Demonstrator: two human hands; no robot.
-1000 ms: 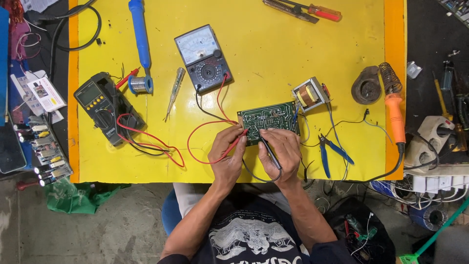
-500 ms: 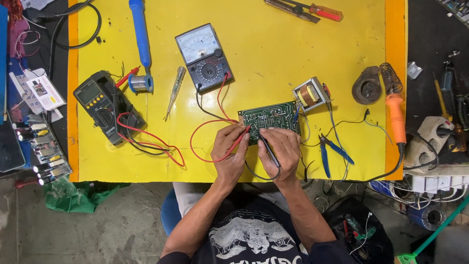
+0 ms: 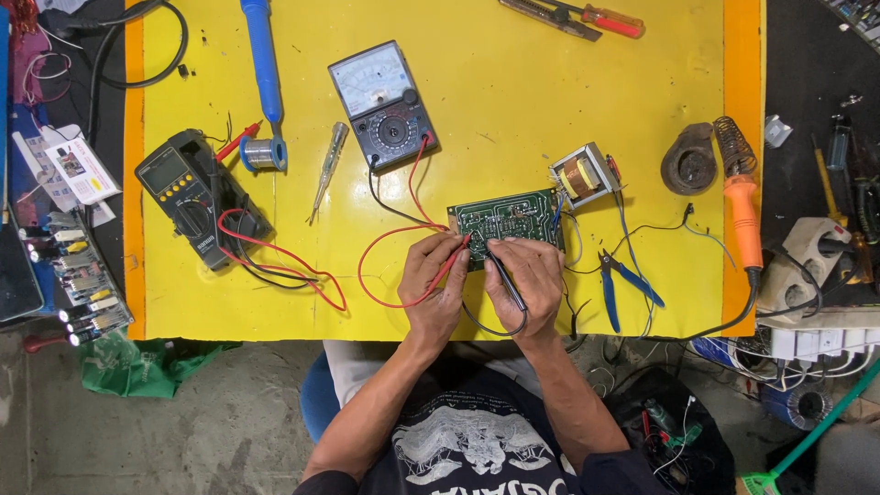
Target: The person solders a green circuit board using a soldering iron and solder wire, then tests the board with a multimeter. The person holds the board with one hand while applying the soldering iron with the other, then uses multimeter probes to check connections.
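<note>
A green circuit board (image 3: 509, 220) lies on the yellow table (image 3: 513, 82) near its front edge. My left hand (image 3: 433, 286) grips a red test probe (image 3: 449, 266) whose tip touches the board's left side. My right hand (image 3: 527, 280) grips a black test probe (image 3: 504, 280), tip on the board's lower middle. Red and black leads run from both probes back to an analog multimeter (image 3: 382, 105) standing farther up the table. A small transformer (image 3: 582, 174) is wired to the board's right end.
A black digital multimeter (image 3: 188, 197) with red leads lies at the left. Near it lie a solder spool (image 3: 263, 153), a blue tool (image 3: 261, 55) and a tester screwdriver (image 3: 327, 170). Blue pliers (image 3: 619, 280), an orange soldering iron (image 3: 741, 211) and its stand sit at the right. A red screwdriver (image 3: 610, 20) lies at the top.
Both hands stay on the board with the probes. The probe tips have shifted only slightly.
</note>
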